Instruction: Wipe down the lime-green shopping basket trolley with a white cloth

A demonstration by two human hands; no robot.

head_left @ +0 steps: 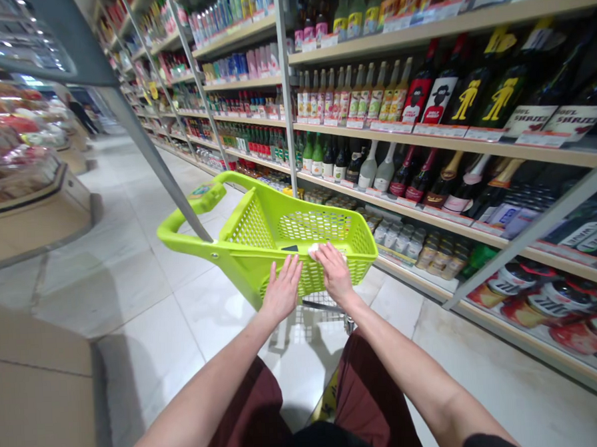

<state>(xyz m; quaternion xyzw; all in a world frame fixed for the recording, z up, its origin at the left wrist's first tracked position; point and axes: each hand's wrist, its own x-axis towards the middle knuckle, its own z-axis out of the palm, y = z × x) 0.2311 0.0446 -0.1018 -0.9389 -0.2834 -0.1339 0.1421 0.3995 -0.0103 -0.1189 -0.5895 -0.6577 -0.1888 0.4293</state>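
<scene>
Head-camera view: a lime-green plastic shopping basket point(252, 224) on a wheeled wire frame point(323, 307) stands on the tiled floor point(179, 336) of a supermarket aisle, just ahead of the person and angled slightly to the left. The left hand point(282, 290) lies flat against the basket's near rim, its grip open and its fingers point(291, 267) spread, holding nothing visible. The right hand point(337, 273) rests on the same rim just beside it, its fingers curved over a small white crumpled item point(314, 251), possibly a tissue; whether its grip is closed on the item cannot be told. A green handle point(207, 195) rises from the basket's far left corner. To the right, long shelves point(424, 140) carry rows of bottled drinks, including dark wine bottles point(355, 164) with price labels along the shelf edges. To the left, a display counter point(38, 224) holds packaged foods. A distant person point(80, 113) stands far down the aisle.
</scene>
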